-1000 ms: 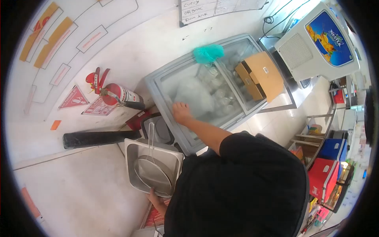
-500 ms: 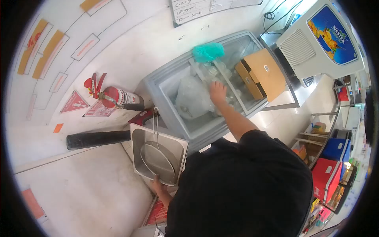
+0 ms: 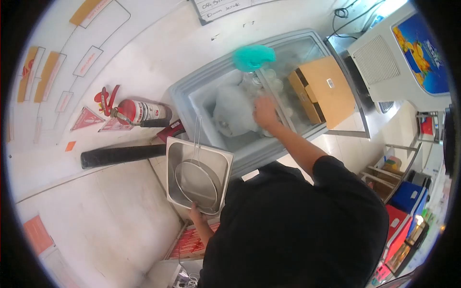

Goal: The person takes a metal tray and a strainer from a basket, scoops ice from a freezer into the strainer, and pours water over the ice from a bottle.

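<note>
My left hand [image 3: 198,214] grips the lower rim of a steel food pan [image 3: 173,161], which is tilted beside the chest freezer. A round wire-handled strainer [image 3: 196,182] lies inside the pan. My right hand [image 3: 267,113] reaches over the chest freezer [image 3: 185,98], at the edge of its sliding glass lid [image 3: 303,54]; its fingers are blurred, so their grip is unclear. Left of that hand, inside the freezer, is a whitish plastic bag [image 3: 234,109]. Clear round containers [image 3: 272,80] show around the lid's edge. A green plastic bag [image 3: 254,58] lies on the freezer's far rim.
A cardboard box [image 3: 329,89] rests on the freezer's right side. At the left wall are a fire extinguisher [image 3: 144,113] and a long black object [image 3: 122,155]. A drink dispenser [image 3: 384,60] stands at upper right. Red [image 3: 397,228] and blue [image 3: 408,196] cool boxes line the right.
The freezer's lid edge appears to have slid right, exposing more of the inside. My left hand and the pan with the strainer sit slightly further right in view. The camera view has shifted.
</note>
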Tool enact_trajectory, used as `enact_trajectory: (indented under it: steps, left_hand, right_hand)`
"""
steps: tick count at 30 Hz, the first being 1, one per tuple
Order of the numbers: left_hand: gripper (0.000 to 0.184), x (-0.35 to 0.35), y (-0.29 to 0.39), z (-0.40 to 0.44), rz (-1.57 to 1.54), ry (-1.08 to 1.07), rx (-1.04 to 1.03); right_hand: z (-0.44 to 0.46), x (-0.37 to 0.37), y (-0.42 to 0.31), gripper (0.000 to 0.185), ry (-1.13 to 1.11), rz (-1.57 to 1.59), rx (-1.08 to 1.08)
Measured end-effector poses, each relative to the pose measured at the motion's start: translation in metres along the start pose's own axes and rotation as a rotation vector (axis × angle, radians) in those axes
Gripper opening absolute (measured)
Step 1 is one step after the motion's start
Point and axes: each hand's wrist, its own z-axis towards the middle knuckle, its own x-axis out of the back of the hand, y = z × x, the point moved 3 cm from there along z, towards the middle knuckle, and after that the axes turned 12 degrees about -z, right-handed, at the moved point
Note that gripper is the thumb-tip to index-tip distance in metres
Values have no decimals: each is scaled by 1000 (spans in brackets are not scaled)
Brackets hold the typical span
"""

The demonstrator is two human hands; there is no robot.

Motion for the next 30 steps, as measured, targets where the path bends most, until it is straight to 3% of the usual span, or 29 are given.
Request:
enact_trajectory:
  steps: [3,6,9,12,15,18,21,24,27,30]
  left_hand:
    - [48,12,-6,1,-65,3,-12]
    - [51,9,2,-3,-62,92,9]
    - [55,-6,17,-2,-55,92,43]
    - [58,-3,23,29,-51,31,59]
    - [61,-6,29,50,-11,-28,98]
    - [66,2,20,72,31,1,179]
    - [67,-26,30,57,50,126,211]
    - [71,-27,31,56,41,164,276]
    - [74,-28,33,57,79,204,306]
    - [74,-30,33,59,121,187,317]
  right_hand:
    - [-26,-40,-46,28,-418,231,287]
    - [-68,-213,-72,24,-803,22,598]
    - [-64,-208,-102,21,-922,154,432]
    - [-69,-329,-123,21,-956,141,471]
    - [-32,-307,-144,20,-952,66,307]
    - [-39,-406,-144,21,-770,0,205]
    - [-38,-465,-146,25,-715,-17,-132]
    - [-35,-470,-146,28,-528,51,-377]
    - [-21,-471,-145,26,-502,51,-305]
    - [-11,-491,-145,23,-653,98,-434]
